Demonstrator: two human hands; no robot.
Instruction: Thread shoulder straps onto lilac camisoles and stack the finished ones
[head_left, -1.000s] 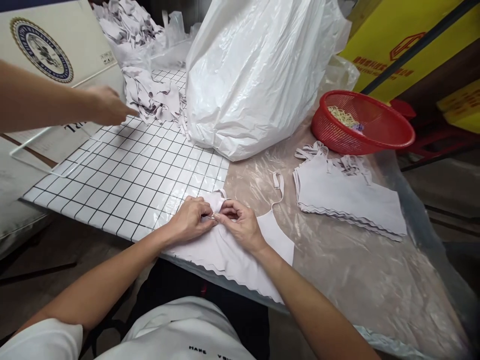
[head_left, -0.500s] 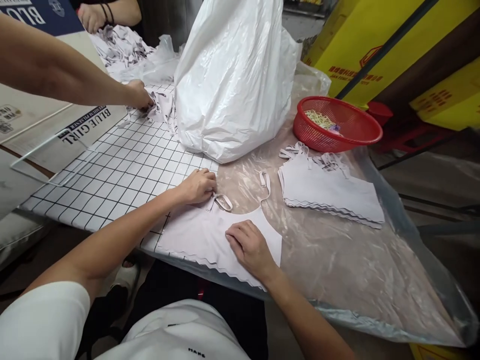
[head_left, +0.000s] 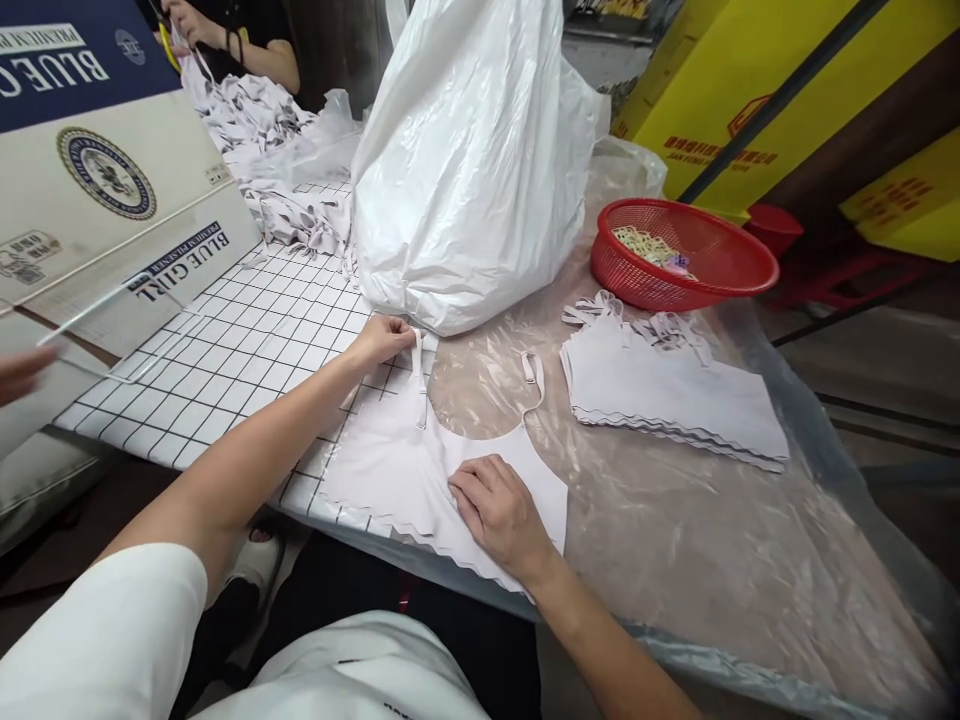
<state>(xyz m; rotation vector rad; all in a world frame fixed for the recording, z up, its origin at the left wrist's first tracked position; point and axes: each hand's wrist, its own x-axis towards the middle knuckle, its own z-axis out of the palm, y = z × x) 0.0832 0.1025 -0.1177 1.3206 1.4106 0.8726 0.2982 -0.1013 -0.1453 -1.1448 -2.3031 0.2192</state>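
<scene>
A pale lilac camisole [head_left: 390, 465] lies flat on the table's near edge, its two thin straps running away from me. My left hand [head_left: 384, 339] pinches the far end of the left strap [head_left: 418, 378] and holds it stretched straight. My right hand [head_left: 501, 510] rests palm down on the garment's body, fingers lying flat. The right strap [head_left: 534, 378] lies loose on the plastic sheet.
A stack of folded camisoles [head_left: 667, 388] lies to the right, with a red basket [head_left: 731, 262] behind it. A big white plastic bag [head_left: 469, 160] stands at the centre back. Loose garments [head_left: 300, 215] and a cardboard box [head_left: 97, 200] fill the left. Another person's hand [head_left: 22, 370] shows at far left.
My left hand has pulled the left strap out straight, away from me. My right hand stays pressed on the garment. The other person's arm has drawn back from the loose pile.
</scene>
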